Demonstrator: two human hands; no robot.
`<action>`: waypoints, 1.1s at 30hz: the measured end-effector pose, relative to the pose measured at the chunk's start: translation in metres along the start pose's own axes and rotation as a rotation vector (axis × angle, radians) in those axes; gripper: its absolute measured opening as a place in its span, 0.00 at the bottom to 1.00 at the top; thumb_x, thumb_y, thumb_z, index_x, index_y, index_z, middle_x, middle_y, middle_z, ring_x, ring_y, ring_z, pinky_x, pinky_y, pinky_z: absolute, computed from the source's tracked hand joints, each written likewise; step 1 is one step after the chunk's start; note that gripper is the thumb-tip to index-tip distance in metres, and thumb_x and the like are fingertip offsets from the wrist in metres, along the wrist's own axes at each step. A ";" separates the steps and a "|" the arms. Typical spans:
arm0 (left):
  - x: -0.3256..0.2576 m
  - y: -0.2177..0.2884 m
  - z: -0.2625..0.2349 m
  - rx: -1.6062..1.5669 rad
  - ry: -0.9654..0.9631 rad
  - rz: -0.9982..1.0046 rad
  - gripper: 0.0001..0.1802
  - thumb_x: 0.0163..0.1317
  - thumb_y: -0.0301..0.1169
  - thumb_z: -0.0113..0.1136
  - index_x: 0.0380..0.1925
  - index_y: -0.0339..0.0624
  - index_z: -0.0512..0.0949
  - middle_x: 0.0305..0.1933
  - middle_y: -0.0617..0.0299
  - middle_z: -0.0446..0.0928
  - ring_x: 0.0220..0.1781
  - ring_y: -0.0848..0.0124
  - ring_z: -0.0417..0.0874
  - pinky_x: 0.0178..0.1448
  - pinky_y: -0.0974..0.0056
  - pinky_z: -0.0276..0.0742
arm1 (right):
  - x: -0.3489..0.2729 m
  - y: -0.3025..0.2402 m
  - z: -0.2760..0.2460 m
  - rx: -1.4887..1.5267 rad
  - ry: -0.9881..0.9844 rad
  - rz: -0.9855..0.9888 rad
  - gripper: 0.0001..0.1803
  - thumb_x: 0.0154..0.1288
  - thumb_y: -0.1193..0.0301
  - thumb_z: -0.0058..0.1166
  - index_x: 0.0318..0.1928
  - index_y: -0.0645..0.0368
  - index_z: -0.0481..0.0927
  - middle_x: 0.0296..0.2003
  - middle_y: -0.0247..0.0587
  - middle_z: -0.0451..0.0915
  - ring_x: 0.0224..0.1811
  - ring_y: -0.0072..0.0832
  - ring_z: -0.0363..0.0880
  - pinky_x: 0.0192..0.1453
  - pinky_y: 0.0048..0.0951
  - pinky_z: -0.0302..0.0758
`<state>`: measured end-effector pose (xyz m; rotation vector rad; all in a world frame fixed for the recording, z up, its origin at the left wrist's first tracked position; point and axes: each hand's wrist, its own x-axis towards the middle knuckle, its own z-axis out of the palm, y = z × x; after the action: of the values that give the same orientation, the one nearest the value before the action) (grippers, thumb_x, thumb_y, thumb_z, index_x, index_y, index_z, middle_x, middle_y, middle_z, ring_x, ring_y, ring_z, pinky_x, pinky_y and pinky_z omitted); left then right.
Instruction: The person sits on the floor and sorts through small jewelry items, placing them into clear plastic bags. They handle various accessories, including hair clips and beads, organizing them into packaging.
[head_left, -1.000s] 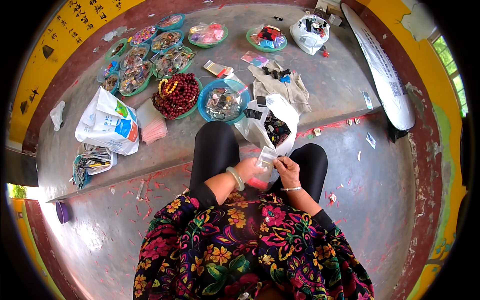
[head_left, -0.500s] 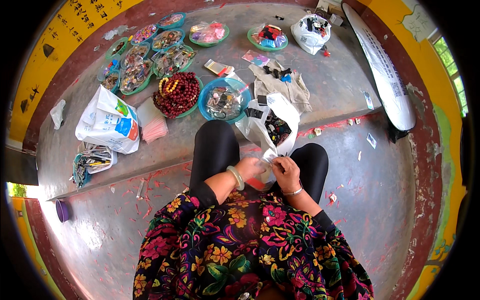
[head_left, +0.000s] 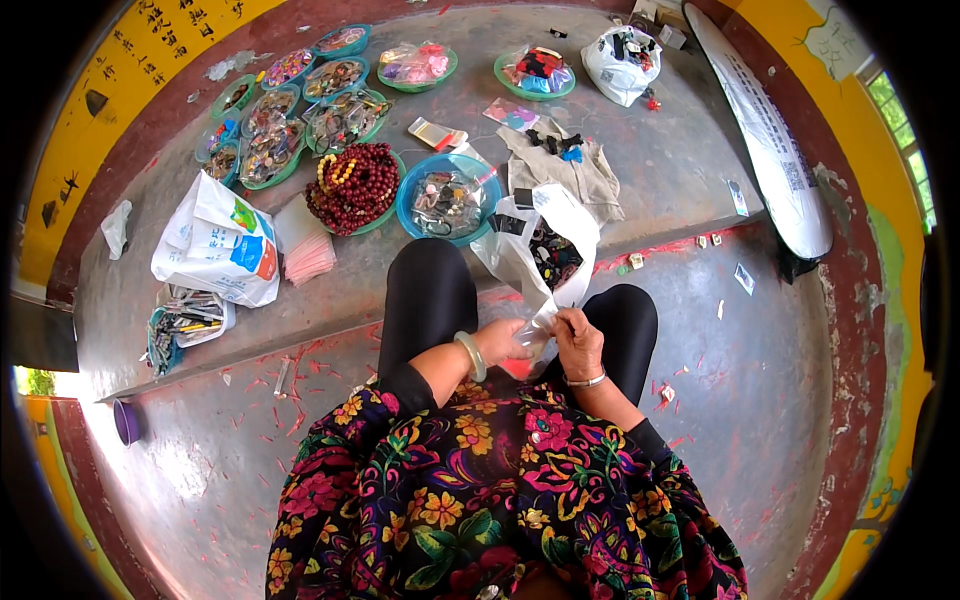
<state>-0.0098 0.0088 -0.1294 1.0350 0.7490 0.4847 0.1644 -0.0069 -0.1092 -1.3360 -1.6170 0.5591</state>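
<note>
My left hand [head_left: 501, 341], with a pale green bangle on its wrist, and my right hand [head_left: 579, 340], with a thin bracelet, meet over my lap between my black-clad knees. Both pinch a small clear plastic bag [head_left: 532, 334] held between them; what is inside it is too small to tell. Just beyond my hands an open white plastic bag [head_left: 540, 240] with dark small items rests against my right knee.
On the raised concrete ledge ahead stand a blue bowl [head_left: 447, 203] of packets, a dish of dark red beads [head_left: 354, 187], several green-rimmed dishes [head_left: 268, 150] of trinkets, a printed white bag [head_left: 222, 243], a grey cloth [head_left: 560, 168]. A long white board [head_left: 770, 130] lies right.
The small clear bag, held up higher a second ago, has come down lower into my lap, and both hands have closed in tighter around it.
</note>
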 end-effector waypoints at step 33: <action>-0.147 0.014 -0.186 -0.389 1.248 0.289 0.17 0.49 0.23 0.55 0.41 0.34 0.70 0.31 0.52 0.76 0.35 0.63 0.80 0.34 0.61 0.77 | 0.014 0.009 -0.007 0.537 0.141 0.500 0.03 0.61 0.74 0.47 0.30 0.58 0.73 0.16 0.31 0.71 0.15 0.15 0.65 0.19 0.16 0.61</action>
<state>-0.2466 0.0241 -0.1262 0.3731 1.5121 1.5195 0.1750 0.0074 -0.1078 -1.3184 -0.9139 1.0841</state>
